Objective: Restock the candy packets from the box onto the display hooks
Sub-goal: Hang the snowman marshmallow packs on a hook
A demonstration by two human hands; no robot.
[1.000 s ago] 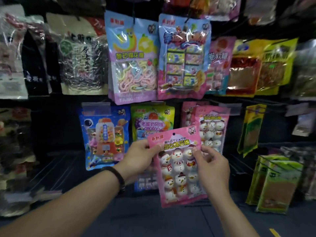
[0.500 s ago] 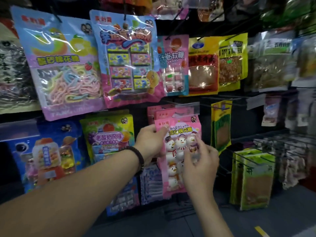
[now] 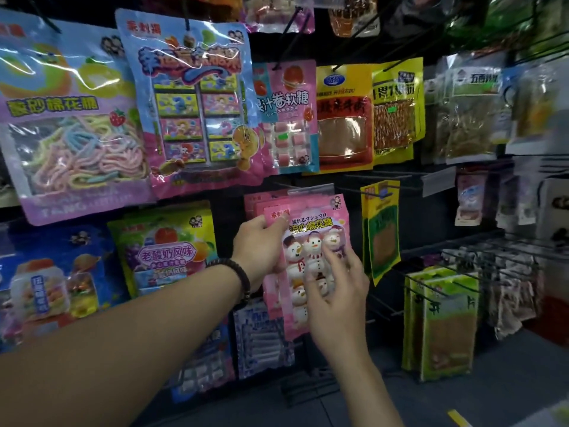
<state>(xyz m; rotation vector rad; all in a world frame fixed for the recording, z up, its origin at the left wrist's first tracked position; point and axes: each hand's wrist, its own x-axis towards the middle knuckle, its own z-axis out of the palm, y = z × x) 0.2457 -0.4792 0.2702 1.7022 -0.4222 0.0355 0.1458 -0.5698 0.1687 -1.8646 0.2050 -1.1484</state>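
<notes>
Misalignment at the hook is the main hazard. The snowman packet [image 3: 311,229] sits just below the clear label tab [image 3: 311,190], its top edge touching or slipping behind that tab, in front of the pink packets [image 3: 254,200] already hanging there. Whether its hang hole has caught the wire cannot be told, because the tab covers that spot.

The left hand [image 3: 261,245], below and left of the tab, pinches the packet's upper left corner, with the thumb on the printed face and the other fingers behind. The right hand [image 3: 338,291], further below the tab, lays loosely spread fingers against the lower front of the packet, pressing rather than clasping. I cannot tell if any part of it reaches behind.

From here I judge three ways this could fail:

- A one-corner pinch lets the packet swing, so the hole may pass beside the wire tip and the film may crease or tear at the slot.
- If the left hand lets go before the hole is seated, the flat right hand alone will not stop the slick packet from sliding down toward the blue-and-white packets [image 3: 258,337] hanging below the tab.
- Pushing hard against the tab could flip it up or shove the hanging pink packets back unevenly. A sideways nudge could also set the yellow-green packet [image 3: 381,235], just right of the tab, swinging.

The box is not in view.
</notes>
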